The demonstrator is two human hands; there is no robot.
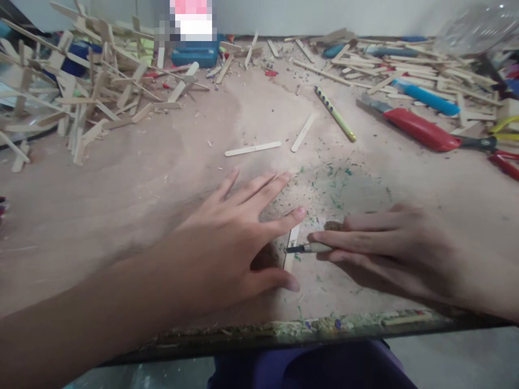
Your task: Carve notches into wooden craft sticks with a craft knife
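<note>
A short wooden craft stick (288,263) lies on the tabletop, running away from me. My left hand (239,229) is laid out with fingers spread; its thumb and index finger rest at the two ends of the stick. From the right, my right hand (389,248) grips a small chisel (318,247) by its pale handle. The chisel's dark metal tip lies across the stick, between my left thumb and index finger. Beyond my left fingertips are two more craft sticks, one roughly crosswise (253,149) and one slanted (303,132).
Green and pale shavings (336,186) are scattered ahead of my hands. A yellow pencil (334,113) and a red-handled knife (421,128) lie further right. Piled sticks (430,70) fill the back right; a tangle of joined sticks (93,97) stands at left. Debris lines the table's front edge (324,324).
</note>
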